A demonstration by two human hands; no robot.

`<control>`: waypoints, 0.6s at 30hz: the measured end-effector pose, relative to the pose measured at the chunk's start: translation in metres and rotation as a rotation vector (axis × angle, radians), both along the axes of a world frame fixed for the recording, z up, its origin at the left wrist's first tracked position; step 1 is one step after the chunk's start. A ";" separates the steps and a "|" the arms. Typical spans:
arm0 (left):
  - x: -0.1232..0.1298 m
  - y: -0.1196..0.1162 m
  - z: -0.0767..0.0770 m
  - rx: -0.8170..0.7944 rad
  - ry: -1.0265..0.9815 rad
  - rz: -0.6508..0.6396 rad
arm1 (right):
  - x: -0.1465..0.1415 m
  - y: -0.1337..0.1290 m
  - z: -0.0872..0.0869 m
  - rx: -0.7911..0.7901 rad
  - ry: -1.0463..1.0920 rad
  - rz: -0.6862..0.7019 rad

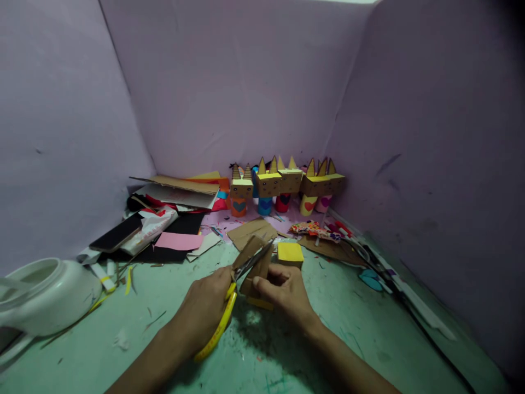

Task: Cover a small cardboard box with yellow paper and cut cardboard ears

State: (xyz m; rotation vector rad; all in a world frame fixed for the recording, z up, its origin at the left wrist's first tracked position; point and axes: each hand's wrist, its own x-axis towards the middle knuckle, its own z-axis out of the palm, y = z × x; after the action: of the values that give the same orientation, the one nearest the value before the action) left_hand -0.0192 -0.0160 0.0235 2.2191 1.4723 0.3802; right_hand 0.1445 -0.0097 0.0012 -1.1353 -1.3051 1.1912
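Near the middle of the green table, my left hand [207, 303] is closed round yellow-handled scissors [219, 328]. Their blades point up and to the right, parted, over a piece of brown cardboard [258, 271]. To the right, my right hand [289, 290] pinches that cardboard between thumb and fingers. A yellow strip [260, 302] shows under the cardboard. Just beyond my right hand sits a small box with a yellow top [290, 252]. Behind the blades lies a flat cardboard sheet [250, 230].
Several cardboard figures [269, 186] stand at the back. Stacked cardboard [180, 186], black sheets and pink paper [178, 241] lie back left. A white pot [53, 295] is at the left. Patterned cloth [314, 230], a blue piece [371, 279] and cables lie right.
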 end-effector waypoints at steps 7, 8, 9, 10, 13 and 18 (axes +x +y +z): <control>-0.002 0.002 -0.010 0.115 -0.051 -0.022 | 0.001 0.000 0.005 -0.025 0.013 0.021; -0.002 0.003 -0.010 0.111 -0.075 -0.036 | 0.000 0.000 0.005 -0.036 0.015 0.023; -0.003 0.003 -0.011 0.106 -0.103 -0.052 | 0.000 0.000 0.006 -0.044 0.020 0.023; -0.003 0.003 -0.011 0.102 -0.138 -0.066 | 0.000 -0.001 0.006 -0.050 0.027 0.022; 0.000 0.002 -0.010 0.081 -0.277 -0.055 | 0.000 -0.001 0.008 -0.048 0.055 0.027; 0.003 0.003 -0.002 -0.103 -0.619 0.215 | 0.000 0.003 0.001 -0.096 0.090 0.088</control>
State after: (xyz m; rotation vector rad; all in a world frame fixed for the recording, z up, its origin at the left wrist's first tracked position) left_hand -0.0164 -0.0127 0.0219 1.6463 1.3357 0.9390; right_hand 0.1446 -0.0062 0.0021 -1.0892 -1.2511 1.3665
